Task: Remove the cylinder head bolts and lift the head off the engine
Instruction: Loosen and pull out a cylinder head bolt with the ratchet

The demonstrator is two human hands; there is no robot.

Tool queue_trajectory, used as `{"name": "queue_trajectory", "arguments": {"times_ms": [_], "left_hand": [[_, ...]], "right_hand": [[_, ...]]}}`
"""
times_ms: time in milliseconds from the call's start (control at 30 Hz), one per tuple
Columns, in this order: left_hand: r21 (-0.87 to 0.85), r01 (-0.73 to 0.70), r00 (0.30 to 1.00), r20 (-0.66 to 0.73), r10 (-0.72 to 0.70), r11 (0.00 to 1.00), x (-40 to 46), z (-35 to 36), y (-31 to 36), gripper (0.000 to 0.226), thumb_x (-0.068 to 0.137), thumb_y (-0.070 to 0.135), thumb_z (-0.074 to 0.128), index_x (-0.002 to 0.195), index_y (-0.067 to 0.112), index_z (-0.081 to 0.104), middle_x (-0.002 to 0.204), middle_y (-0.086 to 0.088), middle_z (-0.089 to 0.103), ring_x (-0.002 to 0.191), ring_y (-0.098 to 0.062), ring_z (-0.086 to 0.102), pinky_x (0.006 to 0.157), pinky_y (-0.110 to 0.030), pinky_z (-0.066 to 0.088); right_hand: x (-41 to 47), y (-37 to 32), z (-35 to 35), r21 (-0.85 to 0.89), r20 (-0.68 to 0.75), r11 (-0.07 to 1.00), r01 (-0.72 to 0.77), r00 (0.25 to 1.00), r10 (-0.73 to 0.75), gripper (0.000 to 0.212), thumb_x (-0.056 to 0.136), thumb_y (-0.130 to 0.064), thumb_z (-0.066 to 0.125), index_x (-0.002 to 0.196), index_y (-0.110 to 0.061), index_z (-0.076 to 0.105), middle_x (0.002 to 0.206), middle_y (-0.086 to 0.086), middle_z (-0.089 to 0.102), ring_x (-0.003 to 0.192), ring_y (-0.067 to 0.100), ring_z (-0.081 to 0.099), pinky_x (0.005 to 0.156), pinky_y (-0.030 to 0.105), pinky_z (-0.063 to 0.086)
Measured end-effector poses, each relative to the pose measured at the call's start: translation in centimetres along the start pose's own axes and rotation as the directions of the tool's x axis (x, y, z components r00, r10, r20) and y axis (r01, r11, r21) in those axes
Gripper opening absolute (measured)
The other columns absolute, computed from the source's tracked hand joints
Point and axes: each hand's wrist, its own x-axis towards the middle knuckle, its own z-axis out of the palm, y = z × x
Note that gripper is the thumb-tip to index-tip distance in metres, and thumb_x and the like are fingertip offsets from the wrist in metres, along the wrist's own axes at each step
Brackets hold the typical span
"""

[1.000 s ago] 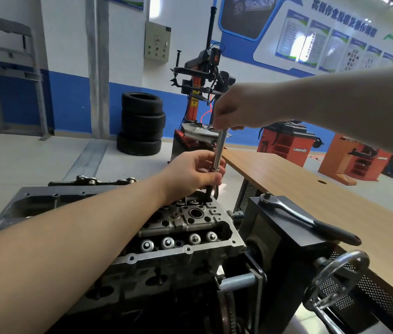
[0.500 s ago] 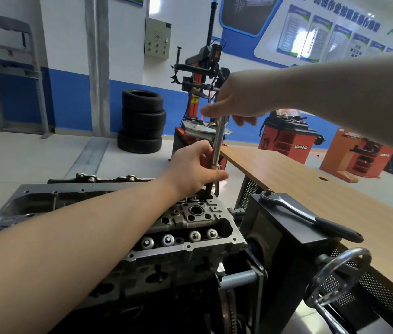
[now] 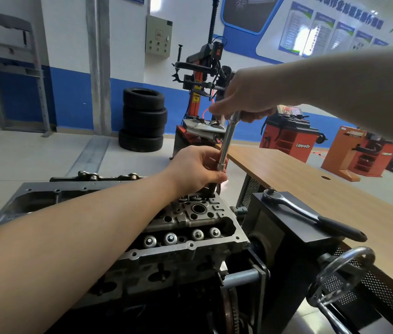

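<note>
A stack of three tyres (image 3: 143, 119) stands at far left. One cylinder head (image 3: 190, 227) sits bolted on the engine, low centre, four round valve caps along its near edge. The left hand (image 3: 196, 171) grips the lower end of one long extension bar (image 3: 226, 141), seated at the head's far corner. Since a second ago the right hand (image 3: 246, 97), gripping the bar's top, has twisted round, so a bolt is probably unscrewing. One ratchet (image 3: 311, 214) lies unused right, beside the bench (image 3: 311, 179).

An automotive training workshop: a tyre changer (image 3: 205, 92) beside stacked tyres (image 3: 143, 120), orange wheel balancers (image 3: 289, 138), instructional wall posters (image 3: 320, 32), and a stripped engine (image 3: 186, 232) on a stand.
</note>
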Motion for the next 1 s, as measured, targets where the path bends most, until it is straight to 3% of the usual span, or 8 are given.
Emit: {"name": "queue_trajectory", "arguments": {"times_ms": [200,367,500,600,700,767,900,1000], "left_hand": [[0.080,-0.013,1.000,-0.026,0.015,0.997,-0.1,0.3,0.2,0.037,0.090,0.019,0.085,0.126,0.018,0.074,0.106,0.004,0.080,0.098,-0.012,0.076,0.099,-0.036,0.060],[-0.248,0.078,0.983,0.178,-0.034,0.966,-0.3,-0.9,0.0,0.034,0.105,0.000,0.061,0.137,0.013,0.063,0.126,-0.008,0.075,0.106,-0.021,0.078,0.089,-0.028,0.063],[-0.211,0.049,0.989,0.149,-0.017,0.976,-0.4,-1.0,0.1,0.030,0.101,-0.005,0.064,0.120,0.018,0.070,0.108,-0.009,0.077,0.097,-0.023,0.079,0.087,-0.037,0.066],[-0.169,0.047,0.995,0.093,-0.031,0.985,-0.2,-0.6,0.4,0.029,0.098,-0.005,0.069,0.108,0.022,0.072,0.103,-0.009,0.078,0.089,-0.018,0.079,0.076,-0.026,0.064],[-0.095,0.041,0.998,0.046,-0.037,0.995,-0.1,-0.2,0.7,0.033,0.097,-0.001,0.072,0.112,0.028,0.070,0.103,-0.001,0.078,0.088,-0.012,0.079,0.077,-0.024,0.064],[-0.019,0.022,1.000,0.021,-0.022,1.000,-0.2,0.0,0.8,0.033,0.097,0.003,0.074,0.121,0.026,0.069,0.103,0.004,0.078,0.087,-0.008,0.079,0.084,-0.026,0.064],[0.088,-0.012,0.999,-0.034,0.015,0.996,-0.3,0.0,1.1,0.029,0.093,0.014,0.082,0.121,0.018,0.074,0.100,0.009,0.077,0.089,-0.008,0.075,0.093,-0.032,0.062],[0.096,-0.018,0.995,-0.099,0.028,0.995,-0.3,-0.2,0.9,0.025,0.085,0.025,0.091,0.101,0.021,0.072,0.089,0.007,0.074,0.083,-0.011,0.073,0.089,-0.039,0.063]], "right_hand": [[-0.4,-0.9,0.8,-0.127,-0.076,0.991,-0.034,0.997,0.024,0.048,0.099,-0.046,0.063,0.074,-0.006,0.071,0.065,0.011,0.069,0.052,0.023,0.054,0.053,0.029,0.045],[-0.9,-0.9,1.4,-0.151,-0.101,0.983,0.102,0.988,-0.118,0.035,0.103,-0.039,0.058,0.083,-0.013,0.071,0.078,0.006,0.069,0.066,0.022,0.058,0.067,0.033,0.050],[-1.5,-0.7,1.6,-0.107,-0.101,0.971,0.213,0.969,-0.224,0.020,0.104,-0.033,0.057,0.086,-0.031,0.066,0.082,-0.011,0.066,0.076,0.011,0.062,0.064,0.026,0.044],[-0.9,-0.5,1.2,-0.060,-0.085,0.993,0.101,0.991,-0.106,0.023,0.104,-0.039,0.057,0.098,-0.023,0.072,0.075,-0.006,0.073,0.054,0.006,0.062,0.054,0.023,0.045],[-0.4,-0.7,0.8,0.003,0.028,0.987,-0.162,0.986,0.162,0.056,0.103,-0.056,0.053,0.082,-0.007,0.071,0.052,0.003,0.064,0.035,0.017,0.048,0.042,0.021,0.042],[0.0,-0.7,1.1,-0.011,0.035,0.979,-0.203,0.979,0.203,0.060,0.101,-0.059,0.054,0.076,-0.006,0.069,0.045,0.000,0.054,0.031,0.015,0.039,0.037,0.018,0.034],[0.1,-0.5,1.5,-0.001,-0.012,0.999,-0.049,0.999,0.049,0.044,0.103,-0.046,0.060,0.084,-0.007,0.071,0.061,0.002,0.065,0.041,0.015,0.048,0.038,0.022,0.039],[-0.9,-0.4,1.0,0.040,0.017,0.986,0.159,0.987,-0.160,0.014,0.100,-0.034,0.066,0.090,-0.035,0.076,0.067,-0.009,0.070,0.054,0.006,0.057,0.053,0.021,0.046]]}}
